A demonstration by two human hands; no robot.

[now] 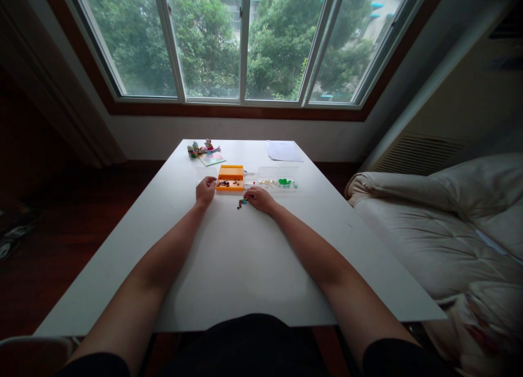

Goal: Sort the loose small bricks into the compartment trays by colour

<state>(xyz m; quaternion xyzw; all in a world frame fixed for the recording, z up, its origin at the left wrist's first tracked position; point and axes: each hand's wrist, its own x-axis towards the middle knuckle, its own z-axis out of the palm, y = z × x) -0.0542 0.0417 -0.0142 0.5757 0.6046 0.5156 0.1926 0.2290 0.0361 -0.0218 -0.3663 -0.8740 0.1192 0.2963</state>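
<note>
An open orange box (231, 171) on the white table holds small dark brown pieces. My left hand (205, 190) is at the box's left edge, its fingers curled together; what they hold, if anything, is too small to make out. Near the box's lower right corner, my right hand (260, 198) rests with bent fingers beside a small pile of brown, green and blue pieces (242, 202); its fingertips are too small to read. Right of the box, a clear tray (296, 189) contains pale, yellowish and green pieces (285, 182).
Colourful small figures (201, 149) and a printed card (213, 158) lie at the back left of the white table (245, 268). White paper sheets (285, 151) are at the back right. A cream sofa (417, 224) stands to the right, beyond the table edge.
</note>
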